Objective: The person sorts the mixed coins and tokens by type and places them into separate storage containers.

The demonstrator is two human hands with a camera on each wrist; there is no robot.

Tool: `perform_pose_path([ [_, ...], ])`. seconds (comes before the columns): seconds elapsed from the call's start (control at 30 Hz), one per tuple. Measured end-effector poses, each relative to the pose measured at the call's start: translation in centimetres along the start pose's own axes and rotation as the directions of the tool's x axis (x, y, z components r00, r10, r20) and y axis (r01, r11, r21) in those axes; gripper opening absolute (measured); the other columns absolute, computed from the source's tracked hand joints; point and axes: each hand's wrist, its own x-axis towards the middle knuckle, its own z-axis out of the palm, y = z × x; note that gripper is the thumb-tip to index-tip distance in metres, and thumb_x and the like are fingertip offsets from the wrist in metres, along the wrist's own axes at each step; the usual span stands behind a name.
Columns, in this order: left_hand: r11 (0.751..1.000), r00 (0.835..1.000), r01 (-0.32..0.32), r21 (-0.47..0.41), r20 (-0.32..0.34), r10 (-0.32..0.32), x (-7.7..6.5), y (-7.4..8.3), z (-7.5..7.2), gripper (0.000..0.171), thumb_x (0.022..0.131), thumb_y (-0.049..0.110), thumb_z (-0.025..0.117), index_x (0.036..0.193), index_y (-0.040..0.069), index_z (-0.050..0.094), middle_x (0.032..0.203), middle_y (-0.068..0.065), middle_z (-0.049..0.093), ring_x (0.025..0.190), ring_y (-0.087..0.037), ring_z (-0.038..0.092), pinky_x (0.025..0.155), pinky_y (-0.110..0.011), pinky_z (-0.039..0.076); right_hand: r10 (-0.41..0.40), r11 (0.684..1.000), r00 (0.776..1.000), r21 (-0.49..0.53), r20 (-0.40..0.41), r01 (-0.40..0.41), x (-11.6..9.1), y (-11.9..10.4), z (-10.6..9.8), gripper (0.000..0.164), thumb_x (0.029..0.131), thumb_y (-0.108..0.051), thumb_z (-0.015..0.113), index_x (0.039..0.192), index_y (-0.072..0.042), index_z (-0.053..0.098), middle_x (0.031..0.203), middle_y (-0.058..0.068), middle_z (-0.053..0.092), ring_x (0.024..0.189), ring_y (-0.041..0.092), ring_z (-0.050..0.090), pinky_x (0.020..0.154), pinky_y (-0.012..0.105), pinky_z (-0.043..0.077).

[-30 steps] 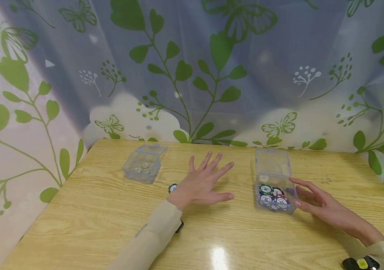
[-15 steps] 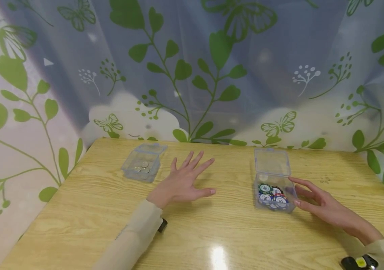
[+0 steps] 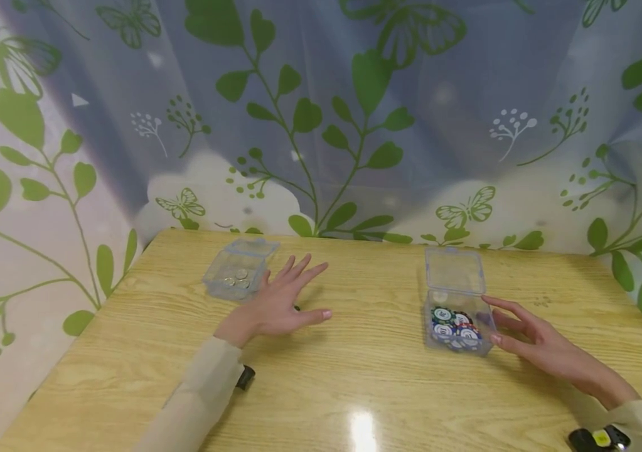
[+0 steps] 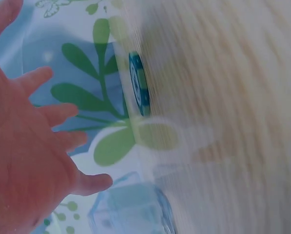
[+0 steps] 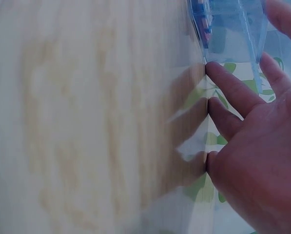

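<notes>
My left hand (image 3: 272,304) hovers over the table with spread fingers and nothing in its grasp. Beneath it lies a green-and-white poker chip (image 4: 139,84), mostly hidden by the hand in the head view. Over on the right, my right hand (image 3: 552,351) touches the side of a clear plastic box (image 3: 492,326) with thumb and forefinger. Several poker chips (image 3: 456,329) in green, blue, red and black fill that box, whose lid is raised. In the right wrist view some fingertips (image 5: 212,105) rest on the table.
A second clear box (image 3: 221,292), lid raised, stands left of my left hand with several coins (image 3: 241,275) in it. Both boxes stand on the wooden table (image 3: 354,370), near its back edge. A patterned curtain (image 3: 326,125) hangs behind.
My left hand has moved left across the table towards the coin box, passing above the loose chip. My right hand has stayed at the chip box.
</notes>
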Motion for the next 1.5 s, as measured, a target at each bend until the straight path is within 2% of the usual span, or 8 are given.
perform_pose_path([
  [0.2,0.999,1.0,0.014,-0.035,0.018,-0.014,-0.8,-0.5,-0.4,0.085,0.093,0.072,0.054,0.163,0.04,0.019,0.174,-0.007,0.008,0.16,-0.039,0.003,0.117,-0.078,-0.001,0.017,1.0,1.0,0.004,0.011,-0.017,0.0,0.1,0.0,0.068,0.107,-0.027,0.054,0.165,-0.018,0.018,0.161,0.037,0.026,0.144,0.062,0.026,0.099,0.07,0.045],
  [0.33,0.999,1.0,0.015,-0.048,0.011,-0.015,-0.9,-1.0,-0.5,0.085,0.092,0.072,0.055,0.163,0.04,0.02,0.174,-0.009,0.011,0.16,-0.039,0.004,0.118,-0.077,0.0,0.017,1.0,1.0,0.008,0.01,-0.017,0.1,0.1,0.0,0.068,0.108,-0.027,0.054,0.165,-0.018,0.018,0.161,0.037,0.026,0.144,0.062,0.026,0.099,0.07,0.045],
  [0.53,1.0,1.0,0.021,0.002,-0.016,-0.021,-1.1,-2.0,-0.9,0.085,0.091,0.07,0.06,0.161,0.031,0.031,0.171,-0.014,0.019,0.159,-0.043,0.011,0.117,-0.078,0.005,0.009,1.0,1.0,0.022,0.014,-0.009,0.0,0.1,0.1,0.068,0.108,-0.026,0.054,0.165,-0.019,0.018,0.162,0.036,0.025,0.144,0.063,0.024,0.099,0.07,0.046],
  [0.73,1.0,1.0,0.015,0.006,0.017,-0.015,-1.8,-2.4,-1.4,0.068,0.089,0.051,0.073,0.146,0.019,0.054,0.167,-0.019,0.03,0.156,-0.048,0.018,0.115,-0.08,0.01,0.011,1.0,1.0,0.022,0.014,-0.011,0.0,0.0,0.0,0.068,0.107,-0.026,0.054,0.165,-0.02,0.018,0.162,0.036,0.024,0.144,0.063,0.024,0.099,0.07,0.046],
  [0.97,0.999,0.997,0.042,0.014,0.06,-0.043,-2.5,-2.5,-1.3,0.053,0.085,0.029,0.077,0.134,0.013,0.064,0.163,-0.023,0.036,0.149,-0.049,0.033,0.112,-0.077,0.027,0.007,1.0,1.0,0.022,0.012,-0.008,0.0,0.0,0.0,0.068,0.108,-0.026,0.054,0.165,-0.019,0.018,0.162,0.037,0.024,0.144,0.063,0.024,0.099,0.071,0.045],
  [1.17,0.996,0.993,0.083,0.019,0.081,-0.084,-2.6,-2.7,-1.0,0.042,0.088,0.026,0.076,0.127,0.013,0.066,0.162,-0.023,0.037,0.147,-0.047,0.039,0.11,-0.079,0.027,0.02,0.999,1.0,0.028,0.02,-0.021,0.0,0.1,0.1,0.069,0.107,-0.027,0.054,0.165,-0.017,0.017,0.161,0.039,0.023,0.145,0.063,0.023,0.099,0.07,0.045],
  [1.5,0.996,0.993,0.09,-0.007,0.073,-0.09,-2.5,-2.7,-0.8,0.035,0.088,0.025,0.076,0.12,0.012,0.068,0.16,-0.022,0.041,0.144,-0.048,0.042,0.109,-0.079,0.027,0.022,1.0,1.0,0.019,0.016,-0.023,0.1,0.0,0.0,0.069,0.107,-0.027,0.055,0.164,-0.016,0.018,0.161,0.039,0.023,0.144,0.064,0.023,0.1,0.073,0.043],
])
